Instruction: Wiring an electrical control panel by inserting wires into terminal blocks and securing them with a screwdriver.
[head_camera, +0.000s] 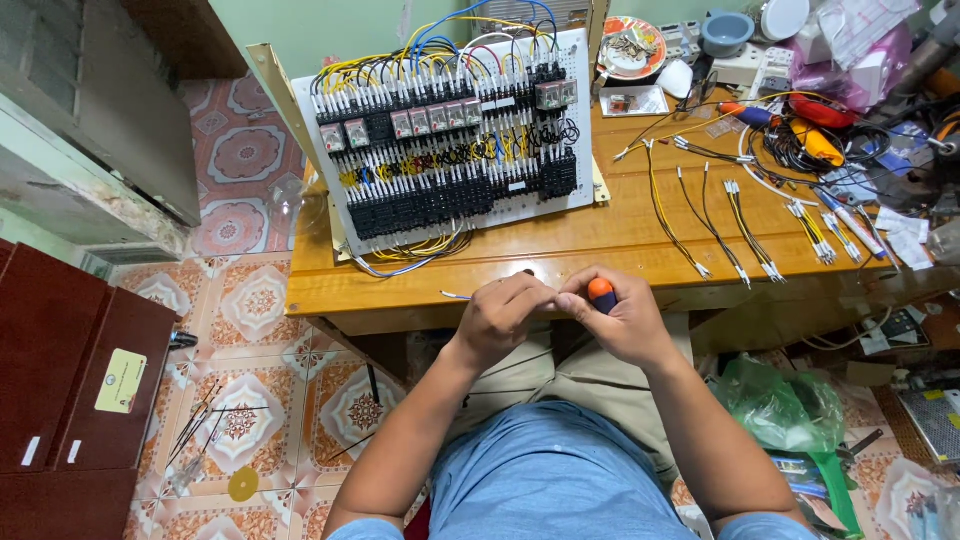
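A thin wire (458, 295) is pinched in the closed grip of the left hand (500, 318), its free end sticking out to the left over the counter (560, 245) edge, so the near end is steadied for work. A screwdriver (600, 293) with an orange cap is wrapped in the right hand (628, 322), just beside that grip. Beyond both grips stands the propped wiring board (450, 140); cut wires (740, 225) lie farther right, within reach

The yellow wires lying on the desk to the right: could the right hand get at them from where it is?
Probably yes. The right hand is closed around an orange-handled screwdriver, but the yellow wires lie just beyond it on the open wooden desk, with nothing between.
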